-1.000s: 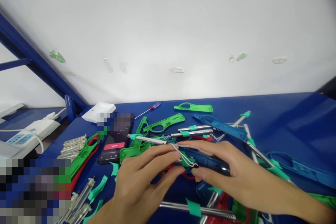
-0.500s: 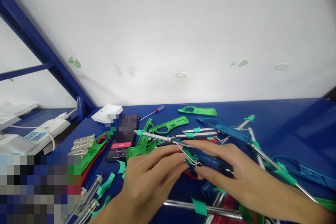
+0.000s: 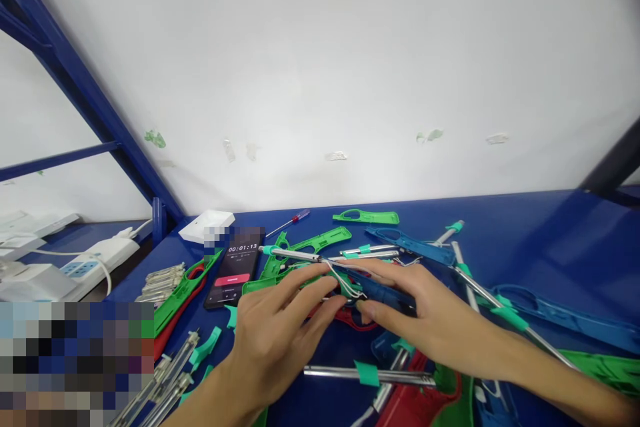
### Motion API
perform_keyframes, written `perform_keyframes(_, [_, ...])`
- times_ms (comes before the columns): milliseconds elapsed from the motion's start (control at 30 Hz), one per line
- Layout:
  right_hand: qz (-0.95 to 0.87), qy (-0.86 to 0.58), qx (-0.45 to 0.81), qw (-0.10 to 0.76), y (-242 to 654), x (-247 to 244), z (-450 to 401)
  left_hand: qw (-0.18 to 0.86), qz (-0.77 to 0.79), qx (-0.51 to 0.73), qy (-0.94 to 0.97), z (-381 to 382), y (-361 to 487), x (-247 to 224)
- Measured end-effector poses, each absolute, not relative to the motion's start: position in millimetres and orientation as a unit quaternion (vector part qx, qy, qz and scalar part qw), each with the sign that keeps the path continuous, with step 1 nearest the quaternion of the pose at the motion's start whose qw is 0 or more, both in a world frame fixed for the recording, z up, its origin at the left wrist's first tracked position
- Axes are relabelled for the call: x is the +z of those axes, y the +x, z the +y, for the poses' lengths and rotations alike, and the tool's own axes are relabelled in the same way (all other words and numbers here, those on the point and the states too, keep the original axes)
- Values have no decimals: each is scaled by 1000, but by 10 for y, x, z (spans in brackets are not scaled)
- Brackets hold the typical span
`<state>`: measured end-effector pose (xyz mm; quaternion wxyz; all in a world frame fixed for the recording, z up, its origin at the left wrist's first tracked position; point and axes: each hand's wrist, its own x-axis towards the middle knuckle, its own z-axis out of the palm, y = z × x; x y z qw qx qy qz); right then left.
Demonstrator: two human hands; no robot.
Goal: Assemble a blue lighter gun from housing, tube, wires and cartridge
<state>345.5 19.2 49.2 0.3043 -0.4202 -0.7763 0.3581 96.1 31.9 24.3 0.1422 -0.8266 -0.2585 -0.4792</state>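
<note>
Between my hands is a blue plastic handle shell, its far end pointing left and away. A thin metal telescopic rod with a green tape tab sticks out leftward from it. Thin white wires loop over the shell near my fingertips. My right hand is closed round the shell, thumb on the near side and fingers along the far side. My left hand has its fingers bunched against the shell's left part beside the wires. What lies under those fingertips is partly hidden.
Green handle shells, blue shells and a red shell lie around, with taped metal rods among them. A phone, screwdriver, white box and glass-like tubes are to the left.
The view has shifted slightly, so the hands and handle shell appear a little further left. Both hands keep the same hold. The phone's timer digits now show.
</note>
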Motion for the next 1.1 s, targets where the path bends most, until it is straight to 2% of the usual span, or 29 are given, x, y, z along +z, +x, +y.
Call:
perform_keyframes(267, [-779,-432,331,311,3463,383,178,194,-264,-476,-816,287,981,236])
perform_keyframes(1100, [-777,-411,356,318,3457,420,174,158,-251,-499,-814,260,1000,235])
